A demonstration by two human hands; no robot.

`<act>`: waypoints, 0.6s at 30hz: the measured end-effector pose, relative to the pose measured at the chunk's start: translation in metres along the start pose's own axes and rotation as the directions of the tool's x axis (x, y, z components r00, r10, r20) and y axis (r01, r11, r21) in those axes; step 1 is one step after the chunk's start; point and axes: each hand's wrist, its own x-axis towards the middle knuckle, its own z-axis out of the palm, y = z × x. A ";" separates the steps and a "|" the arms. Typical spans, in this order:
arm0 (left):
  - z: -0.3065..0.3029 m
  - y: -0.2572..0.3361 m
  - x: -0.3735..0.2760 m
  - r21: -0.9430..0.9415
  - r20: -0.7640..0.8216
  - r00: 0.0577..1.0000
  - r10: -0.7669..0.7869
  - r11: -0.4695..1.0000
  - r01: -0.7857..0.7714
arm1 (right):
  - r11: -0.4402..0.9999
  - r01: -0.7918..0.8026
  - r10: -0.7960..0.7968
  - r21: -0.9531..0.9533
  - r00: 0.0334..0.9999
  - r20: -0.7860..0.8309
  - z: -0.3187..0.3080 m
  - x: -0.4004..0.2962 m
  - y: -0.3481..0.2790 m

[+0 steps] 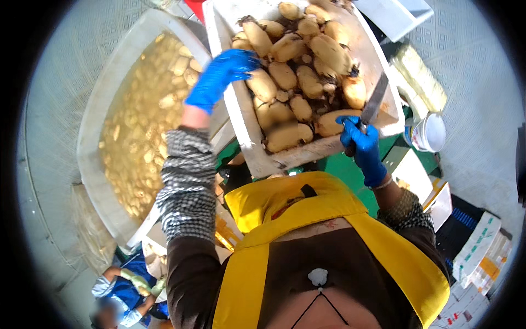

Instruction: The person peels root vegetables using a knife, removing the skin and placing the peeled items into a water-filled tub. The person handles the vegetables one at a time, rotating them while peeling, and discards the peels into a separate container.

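Observation:
My left hand [222, 74], in a blue rubber glove, reaches over the left rim of a white foam box [242, 123]. Its fingers are spread a little, with nothing seen in them. Just by the fingertips is a pale lotus root segment [261, 85]; whether they touch it I cannot tell. Many more lotus root segments [283, 76] fill the box, some with dark, ragged nodes. Above the box's near right corner, my right hand [361, 144], gloved in blue too, grips a knife [374, 100]. The wide blade points up and away from me, near a segment [354, 91] at the right side.
To the left stands a large white tub [92, 135] of cloudy water with many pale pieces. A white bucket [433, 132] and foam boxes [411, 164] are at the right. Another person [127, 288] in light gloves works at the lower left. My yellow apron [304, 193] bulges below the box.

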 end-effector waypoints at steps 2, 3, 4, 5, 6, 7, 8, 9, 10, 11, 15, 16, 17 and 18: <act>0.045 -0.041 0.026 0.306 0.293 0.948 -0.125 0.952 0.031 | 0.979 0.027 -0.043 0.201 0.996 0.075 -0.011 0.000 -0.006; 0.075 -0.055 0.032 0.512 0.351 0.867 -0.353 0.848 0.138 | 0.982 0.049 -0.053 0.182 0.999 0.015 -0.020 -0.003 -0.010; 0.097 -0.087 0.038 0.888 0.358 0.835 -0.419 0.428 -0.166 | 0.985 0.069 -0.062 0.157 0.997 -0.044 -0.029 -0.007 -0.014; 0.092 -0.140 0.036 0.925 0.378 0.773 -0.510 0.238 -0.295 | 0.987 0.088 -0.075 0.133 0.992 -0.097 -0.038 -0.008 -0.016; 0.077 -0.193 0.034 0.913 0.406 0.699 -0.589 0.291 -0.286 | 0.974 0.095 -0.078 0.205 0.993 -0.090 -0.047 -0.009 -0.014; 0.071 -0.213 0.030 0.944 0.330 0.646 -0.688 0.250 -0.216 | 0.973 0.096 -0.075 0.212 0.991 -0.109 -0.058 -0.010 -0.015; 0.066 -0.230 0.025 0.969 0.246 0.586 -0.772 0.192 -0.153 | 0.971 0.097 -0.071 0.217 0.990 -0.126 -0.064 -0.011 -0.018; 0.090 -0.212 0.026 0.992 0.124 0.556 -0.822 0.100 -0.073 | 0.970 0.104 -0.067 0.221 0.984 -0.168 -0.077 -0.013 -0.019; 0.092 -0.205 0.025 0.989 0.146 0.571 -0.808 0.134 -0.063 | 0.956 0.141 -0.091 0.259 0.977 -0.195 -0.081 -0.008 -0.011; 0.093 -0.198 0.025 0.984 0.168 0.585 -0.793 0.169 -0.054 | 0.939 0.160 -0.111 0.304 0.979 -0.172 -0.084 -0.007 -0.010; 0.063 -0.222 0.006 0.942 0.173 0.731 -0.660 0.327 0.072 | 0.888 0.194 -0.178 0.416 0.981 -0.077 -0.082 0.009 0.007; 0.064 -0.227 0.013 0.948 0.200 0.714 -0.671 0.318 0.033 | 0.901 0.184 -0.156 0.393 0.982 -0.103 -0.081 0.009 0.006; 0.060 -0.228 0.018 0.951 0.224 0.697 -0.682 0.309 -0.004 | 0.913 0.171 -0.133 0.370 0.983 -0.127 -0.078 0.008 0.005; 0.071 -0.221 0.026 0.956 0.222 0.682 -0.697 0.292 -0.013 | 0.899 0.187 -0.137 0.396 0.979 -0.151 -0.081 0.007 0.009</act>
